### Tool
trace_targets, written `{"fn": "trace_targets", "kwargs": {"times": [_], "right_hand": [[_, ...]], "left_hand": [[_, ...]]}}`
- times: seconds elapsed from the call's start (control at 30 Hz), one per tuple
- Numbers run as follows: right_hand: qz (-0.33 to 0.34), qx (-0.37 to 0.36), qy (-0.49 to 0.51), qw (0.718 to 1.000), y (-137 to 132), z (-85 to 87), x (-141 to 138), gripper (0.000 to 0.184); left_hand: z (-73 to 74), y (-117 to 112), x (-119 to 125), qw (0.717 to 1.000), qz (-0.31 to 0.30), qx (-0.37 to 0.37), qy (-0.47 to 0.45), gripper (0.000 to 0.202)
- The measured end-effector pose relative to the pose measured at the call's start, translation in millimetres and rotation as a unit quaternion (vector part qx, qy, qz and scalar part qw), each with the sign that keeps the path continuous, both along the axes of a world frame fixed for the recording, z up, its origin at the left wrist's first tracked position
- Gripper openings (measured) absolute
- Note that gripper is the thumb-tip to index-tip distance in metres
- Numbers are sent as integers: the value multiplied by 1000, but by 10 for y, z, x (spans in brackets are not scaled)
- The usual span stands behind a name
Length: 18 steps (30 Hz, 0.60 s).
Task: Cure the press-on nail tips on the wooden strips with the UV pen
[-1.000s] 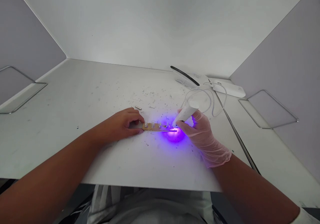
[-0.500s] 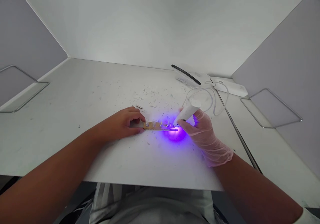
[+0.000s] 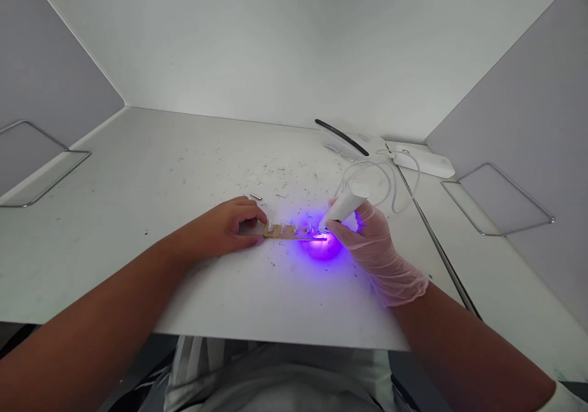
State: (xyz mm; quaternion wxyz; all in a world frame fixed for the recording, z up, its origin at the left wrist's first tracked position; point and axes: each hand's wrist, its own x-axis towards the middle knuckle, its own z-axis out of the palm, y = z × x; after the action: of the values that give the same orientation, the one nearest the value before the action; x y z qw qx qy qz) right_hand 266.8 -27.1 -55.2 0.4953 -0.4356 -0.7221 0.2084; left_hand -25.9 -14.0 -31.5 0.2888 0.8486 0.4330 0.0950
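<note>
A narrow tan strip point(image 3: 289, 235) lies on the white table, with several small clear pieces standing in a row along it. My left hand point(image 3: 234, 225), bare, pinches the strip's left end between thumb and fingers. In a thin translucent glove, my right hand point(image 3: 370, 234) is closed around a white handheld UV lamp point(image 3: 346, 204). The lamp tilts down over the strip's right end and throws a bright violet glow there. That end of the strip is partly hidden by the lamp and its light.
Behind my left hand lies a small metal pin point(image 3: 256, 196). Dark crumbs are scattered over the table point(image 3: 220, 155). A white cable point(image 3: 392, 185) loops near a white box point(image 3: 427, 161). A black-edged curved item point(image 3: 342, 136) rests at the back. Wire frames point(image 3: 500, 201) stand at both sides.
</note>
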Motion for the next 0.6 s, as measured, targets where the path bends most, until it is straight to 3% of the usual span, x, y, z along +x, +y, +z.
{"fn": "trace_targets", "kwargs": {"times": [0.6], "right_hand": [[23,19,19,999,27,-41,5,10]], "left_hand": [[25,-10,22,1000,2,-6,4,28]]}}
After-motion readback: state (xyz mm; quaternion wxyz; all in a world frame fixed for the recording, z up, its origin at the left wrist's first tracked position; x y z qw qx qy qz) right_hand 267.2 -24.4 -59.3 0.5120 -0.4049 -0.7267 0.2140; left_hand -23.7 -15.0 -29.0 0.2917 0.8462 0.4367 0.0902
